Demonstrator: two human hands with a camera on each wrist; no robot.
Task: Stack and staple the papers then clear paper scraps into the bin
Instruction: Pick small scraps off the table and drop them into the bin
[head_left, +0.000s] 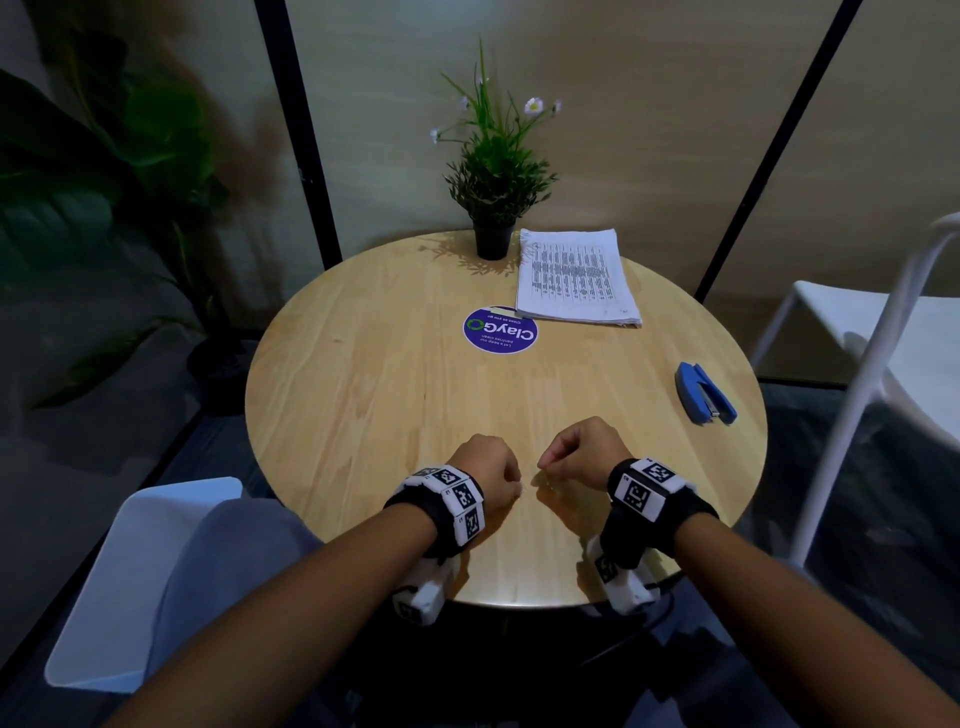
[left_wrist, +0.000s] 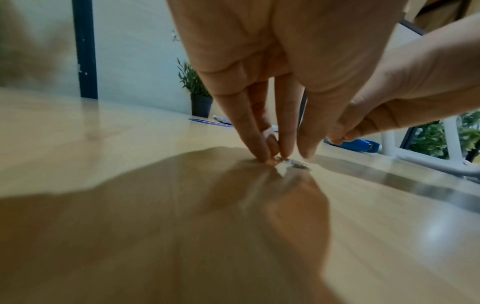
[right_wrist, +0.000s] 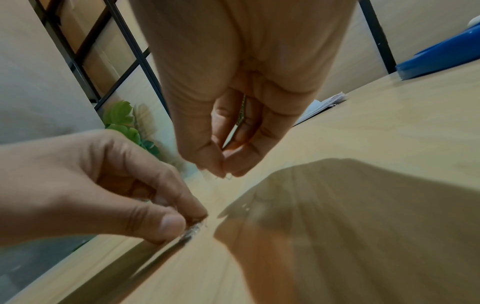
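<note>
Both hands hover close together over the front of the round wooden table. My left hand points its fingertips down and pinches a tiny silvery scrap that lies on the wood. My right hand holds thumb and forefinger together on a tiny thin bit just above the table. The stack of printed papers lies at the back right. A blue stapler rests near the right edge. A small pale paper scrap lies on the round purple sticker.
A potted plant stands at the back of the table beside the papers. A white chair is at the right, and another white seat at the lower left. No bin shows in any view.
</note>
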